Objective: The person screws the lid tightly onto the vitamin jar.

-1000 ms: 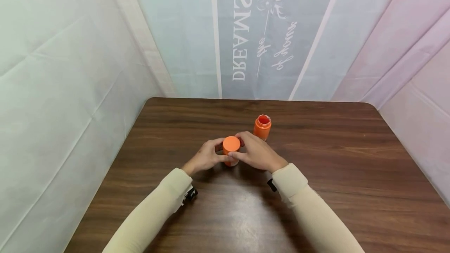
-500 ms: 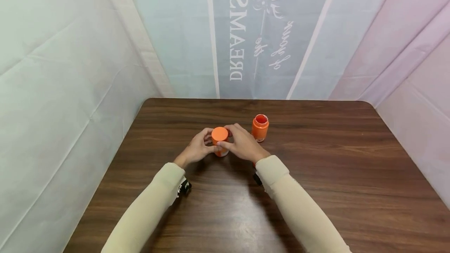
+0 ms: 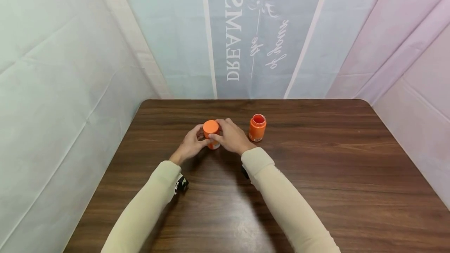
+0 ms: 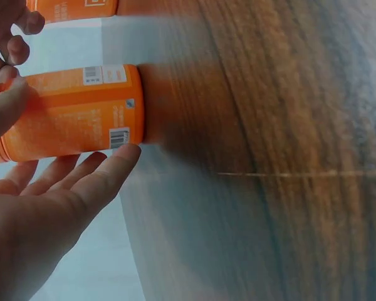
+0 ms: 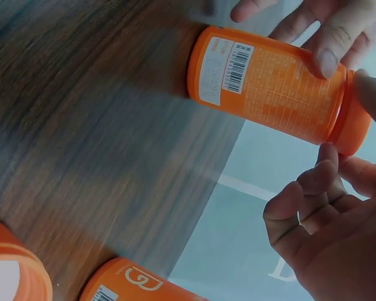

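Your left hand [image 3: 189, 143] wraps thumb and fingers round the body of the bottle [image 3: 213, 142], which stands upright between your two hands. Your right hand [image 3: 233, 138] pinches its cap [image 3: 211, 126] with thumb and index finger. Open jar [image 3: 258, 130] stands just right of your right fingers; a loose lid [image 5: 28, 266], partly cropped, lies near the jar.

Around the dark wood-grain tabletop [image 3: 327, 175] we see pale cloth walls [image 3: 63, 89], the far one bearing sideways white lettering [image 3: 233, 36]. An uncapped orange jar [image 3: 257, 130] stands upright.
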A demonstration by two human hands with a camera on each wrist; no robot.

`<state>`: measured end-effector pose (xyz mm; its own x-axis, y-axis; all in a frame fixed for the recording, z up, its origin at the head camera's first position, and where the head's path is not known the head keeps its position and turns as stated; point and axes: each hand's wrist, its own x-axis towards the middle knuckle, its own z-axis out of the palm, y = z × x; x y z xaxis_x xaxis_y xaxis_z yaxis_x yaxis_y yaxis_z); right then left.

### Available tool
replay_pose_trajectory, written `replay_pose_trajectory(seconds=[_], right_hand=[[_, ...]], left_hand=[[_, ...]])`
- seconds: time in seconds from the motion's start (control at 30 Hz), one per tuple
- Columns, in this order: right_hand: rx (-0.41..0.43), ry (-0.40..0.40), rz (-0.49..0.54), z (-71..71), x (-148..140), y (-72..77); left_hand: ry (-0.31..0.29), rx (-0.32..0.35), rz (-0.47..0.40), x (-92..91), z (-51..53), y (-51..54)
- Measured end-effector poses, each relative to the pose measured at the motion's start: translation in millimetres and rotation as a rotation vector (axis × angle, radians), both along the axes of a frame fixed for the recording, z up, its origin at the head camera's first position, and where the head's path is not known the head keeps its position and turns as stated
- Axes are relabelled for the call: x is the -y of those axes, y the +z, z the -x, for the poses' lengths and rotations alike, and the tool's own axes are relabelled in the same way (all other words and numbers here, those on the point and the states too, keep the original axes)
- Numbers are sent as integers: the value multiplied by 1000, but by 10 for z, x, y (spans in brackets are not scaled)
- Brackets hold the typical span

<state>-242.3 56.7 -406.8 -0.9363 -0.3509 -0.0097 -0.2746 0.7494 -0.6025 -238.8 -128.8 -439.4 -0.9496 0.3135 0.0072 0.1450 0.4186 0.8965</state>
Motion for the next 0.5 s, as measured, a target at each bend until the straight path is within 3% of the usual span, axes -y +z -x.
replay_pose_trajectory(seconds=[0.27,0.5], right_hand=[[-12,-5,-85,24,37,34],[-13,-5,-93,36,36,27]], left_hand=[[36,10,32,-14,20,29],[52,24,29,-34,13,44]])
